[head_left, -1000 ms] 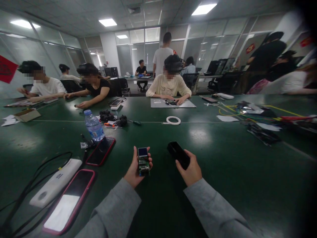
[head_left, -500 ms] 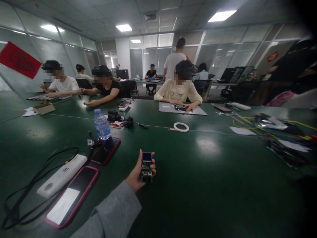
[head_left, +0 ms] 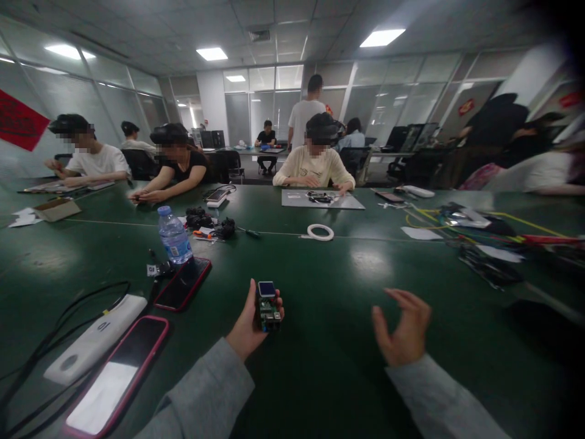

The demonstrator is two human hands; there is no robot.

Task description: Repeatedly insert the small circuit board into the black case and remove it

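My left hand (head_left: 247, 326) is wrapped round a small green circuit board (head_left: 269, 308) with a little dark screen at its top end. The thumb lies along the board's left edge and the fingertips show on its right edge. Above the table at right, my right hand (head_left: 404, 326) is raised with its thumb and fingers apart and holds nothing. A wide gap separates it from the board. Both arms wear grey sleeves.
Left of my arm lie a red-cased phone (head_left: 116, 378), a white power bank (head_left: 95, 341) with black cables, another phone (head_left: 183, 283) and a water bottle (head_left: 175, 236). Ahead is a white tape roll (head_left: 320, 232). Cables (head_left: 484, 256) are heaped at right. Co-workers sit across the green table (head_left: 329, 366).
My right hand has come into view from the lower right, fingers spread. My left hand still grips the circuit board. The whole view has shifted, so the table's things appear further left.
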